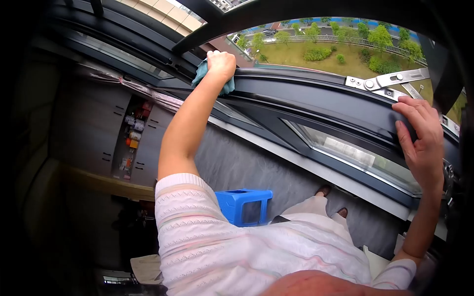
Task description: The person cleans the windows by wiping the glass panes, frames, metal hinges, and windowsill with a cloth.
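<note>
My left hand [220, 66] is closed on a teal cloth [201, 75], bunched beneath its fingers and pressed against the dark window frame [306, 93]. Cloth edges poke out on both sides of that hand; the rest is hidden under it. Farther right, my right hand [419, 132] grips the same frame, with its fingers over the upper edge and the thumb on the near face. A silver metal window hinge [390, 80] is fixed along the frame just above the right hand.
A blue plastic stool [243, 206] stands on the grey floor [222, 153] below. Shelves with small items [132, 135] are at left. Outside the window lie a lawn [291, 52] and trees. A pale sill [296, 158] runs under the frame.
</note>
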Demonstrator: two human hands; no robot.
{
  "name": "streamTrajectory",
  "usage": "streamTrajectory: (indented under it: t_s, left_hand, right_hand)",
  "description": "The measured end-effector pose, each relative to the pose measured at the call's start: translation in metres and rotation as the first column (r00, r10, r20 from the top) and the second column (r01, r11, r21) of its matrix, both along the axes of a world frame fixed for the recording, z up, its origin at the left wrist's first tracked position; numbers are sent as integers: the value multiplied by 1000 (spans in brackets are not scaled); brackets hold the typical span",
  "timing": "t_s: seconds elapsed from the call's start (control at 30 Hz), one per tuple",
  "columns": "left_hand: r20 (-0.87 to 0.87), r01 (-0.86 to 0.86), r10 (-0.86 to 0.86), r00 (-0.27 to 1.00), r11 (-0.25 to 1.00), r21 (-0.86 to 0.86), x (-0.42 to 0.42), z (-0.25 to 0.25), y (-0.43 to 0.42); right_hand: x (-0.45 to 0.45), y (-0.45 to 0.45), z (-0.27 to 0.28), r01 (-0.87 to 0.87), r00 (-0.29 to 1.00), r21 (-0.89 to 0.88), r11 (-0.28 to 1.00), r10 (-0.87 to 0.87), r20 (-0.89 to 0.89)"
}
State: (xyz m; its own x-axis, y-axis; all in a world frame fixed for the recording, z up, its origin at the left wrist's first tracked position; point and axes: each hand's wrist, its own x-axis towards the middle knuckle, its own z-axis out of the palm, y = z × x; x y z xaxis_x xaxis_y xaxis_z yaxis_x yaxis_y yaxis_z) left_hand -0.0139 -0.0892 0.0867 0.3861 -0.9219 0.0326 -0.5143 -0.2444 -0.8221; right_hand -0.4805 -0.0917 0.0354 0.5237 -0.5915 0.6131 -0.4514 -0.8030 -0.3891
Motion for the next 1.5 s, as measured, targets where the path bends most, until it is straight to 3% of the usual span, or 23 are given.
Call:
streamTrajectory:
  t_s: [0.1,0.13,0.2,0.3,0.4,0.43,0.47,0.5,0.53,0.6,0.7,0.77,0.87,1.03,1.07,1.17,1.23,1.27,1.3,1.33,1.4,1.47,1.5]
  left_hand:
    - [143,93,-84,986,994,-52,2,21,1]
    - [12,87,-86,996,984,-155,12,30,-4]
    - [-30,55,-62,998,977,-204,19,41,-7]
    - [207,179,-161,965,982,-67,10,32,12]
    - [58,223,-217,974,967,-127,9,34,24]
    - [-135,230,-261,956,950,-209,8,36,32]
    - [-374,334,-554,744,793,-510,24,29,40]
    - [-705,8,-544,456,794,-608,6,30,48]
    - [-839,-320,-543,38,789,-525,-12,32,62]
    - [-616,-420,-609,-500,792,-442,-5,17,83]
    - [-286,-547,-626,-726,777,-312,-12,-1,106]
    - [-123,-546,-592,-797,792,-273,-8,-14,114]
    - [1,-444,-462,-887,851,-280,-6,-19,115]
    - [-38,-430,-453,-891,868,-249,-30,-17,109]
    - [-3,-365,-375,-927,903,-227,-28,-23,109]
    - [-348,-334,-410,-843,906,-258,-20,-10,122]
    - [-683,-171,-396,-614,911,-375,-9,2,133]
    - [-780,-123,-568,-263,821,-557,-13,16,144]
    - [-597,118,-802,-7,592,-797,-3,28,146]
    - [-269,417,-950,160,312,-854,6,44,146]
    - [126,451,-927,354,51,-891,15,81,142]
    - [369,545,-771,519,-33,-838,27,119,132]
    - [417,546,-713,563,-57,-836,35,132,119]
  right_hand:
    - [0,-1,-1,-10,1000,-11,1000,10,19]
    - [-2,-1,0,-13,1000,-11,1000,13,15]
    - [-1,-1,1,-21,1000,-26,999,21,17]
    - [-2,-2,2,-22,999,-25,999,23,30]
    - [-2,0,0,-19,999,-15,1000,19,33]
    - [-3,0,0,-17,999,-10,1000,18,27]
    - [-3,0,1,-13,1000,-8,1000,14,19]
    - [-3,-1,0,-19,1000,4,1000,19,23]
    - [-3,-3,-1,-24,999,14,1000,23,29]
    - [0,-3,-2,4,999,-32,999,-3,39]
    - [14,6,6,55,998,-214,975,-50,29]
    - [42,27,19,-180,983,4,984,180,46]
    - [108,54,44,-408,896,374,833,444,-9]
    - [239,56,43,-361,931,34,932,362,-55]
    - [262,53,37,-338,941,-4,941,338,-39]
    - [300,29,29,-391,920,0,920,391,22]
    - [318,0,23,-503,853,-24,864,501,145]
    - [321,-9,27,-474,871,17,880,466,158]
    - [326,-26,30,-439,883,-19,898,435,176]
    - [332,-46,37,-400,894,-59,915,403,194]
    - [348,-74,62,-459,826,-114,881,471,309]
    - [415,-134,74,-759,542,185,624,448,711]
    - [410,-120,106,-634,640,80,769,463,613]
